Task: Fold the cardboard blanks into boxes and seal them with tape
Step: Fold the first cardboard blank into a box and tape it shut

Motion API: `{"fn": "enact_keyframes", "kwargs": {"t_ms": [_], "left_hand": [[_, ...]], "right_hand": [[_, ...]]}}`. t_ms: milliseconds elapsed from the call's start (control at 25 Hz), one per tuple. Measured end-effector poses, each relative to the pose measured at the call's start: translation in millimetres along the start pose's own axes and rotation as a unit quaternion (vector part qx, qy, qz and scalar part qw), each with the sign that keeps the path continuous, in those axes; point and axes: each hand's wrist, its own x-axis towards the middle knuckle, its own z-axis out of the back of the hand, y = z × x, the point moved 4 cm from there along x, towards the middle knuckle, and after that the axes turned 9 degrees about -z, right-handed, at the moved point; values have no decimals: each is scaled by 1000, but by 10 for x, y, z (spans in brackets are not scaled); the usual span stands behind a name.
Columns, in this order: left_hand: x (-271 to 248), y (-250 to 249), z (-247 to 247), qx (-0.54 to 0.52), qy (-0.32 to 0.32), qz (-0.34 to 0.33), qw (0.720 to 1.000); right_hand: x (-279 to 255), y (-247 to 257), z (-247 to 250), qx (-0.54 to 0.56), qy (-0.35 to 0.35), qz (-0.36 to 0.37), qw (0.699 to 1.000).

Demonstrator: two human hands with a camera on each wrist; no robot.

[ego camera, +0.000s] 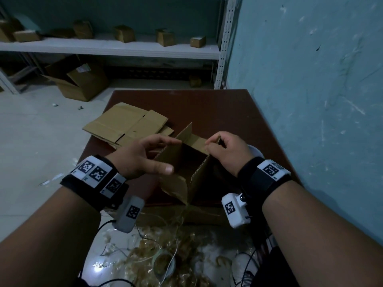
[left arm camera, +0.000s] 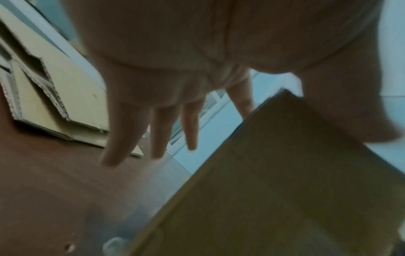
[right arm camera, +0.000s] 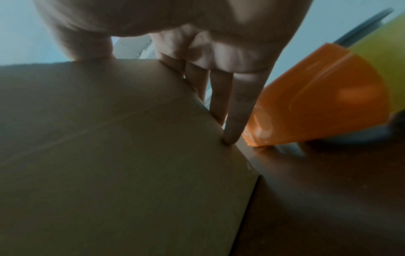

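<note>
An opened cardboard box (ego camera: 176, 185) stands on the brown table (ego camera: 207, 108) with its flaps up. My right hand (ego camera: 226, 152) pinches the top edge of the right flap (ego camera: 207, 146); in the right wrist view the thumb lies on the near face of the box (right arm camera: 131, 155) and the fingers (right arm camera: 236, 110) run down its far side. My left hand (ego camera: 143, 156) is at the box's left wall with fingers straight. In the left wrist view its fingers (left arm camera: 122, 135) hang extended beside the box (left arm camera: 285, 190). Flat blanks (ego camera: 124, 125) lie stacked at the table's far left.
An orange tape dispenser (right arm camera: 317, 107) sits on the table just right of the box. A blue wall (ego camera: 310, 100) borders the table's right side. Behind stand a shelf (ego camera: 103, 48) with small boxes and an open carton (ego camera: 83, 81) on the floor. Tape scraps (ego camera: 155, 255) litter the floor near me.
</note>
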Motion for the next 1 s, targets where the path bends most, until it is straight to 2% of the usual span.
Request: {"fn": "enact_keyframes", "kwargs": {"t_ms": [120, 240, 360, 480, 600, 720, 760, 840, 920, 1000], "left_hand": [[36, -60, -69, 80, -87, -40, 992], [76, -83, -163, 200, -153, -60, 966], [80, -65, -260, 269, -189, -29, 944], [78, -56, -369, 282, -199, -29, 938], [65, -8, -372, 237, -177, -35, 954], [60, -5, -351, 48, -156, -47, 985], [51, -21, -369, 42, -146, -49, 987], [54, -48, -450, 184, -88, -40, 978], [72, -47, -531, 336, -35, -2, 941], [108, -60, -536, 393, -16, 26, 919]], "right_hand": [[-35, 22, -8, 1, 21, -12, 1000], [-59, 24, -39, -4, 28, -21, 999], [-83, 48, -62, -30, 26, -2, 999], [-74, 49, -68, -66, 28, 20, 997], [-51, 31, -79, -95, 27, 25, 995], [-50, 35, -126, -145, 20, 18, 989], [-45, 39, -142, -155, 20, 20, 988], [-16, 34, -153, -158, 25, 15, 987], [9, 20, -134, -141, 32, 6, 989], [26, -14, -92, -108, 36, -5, 994]]}}
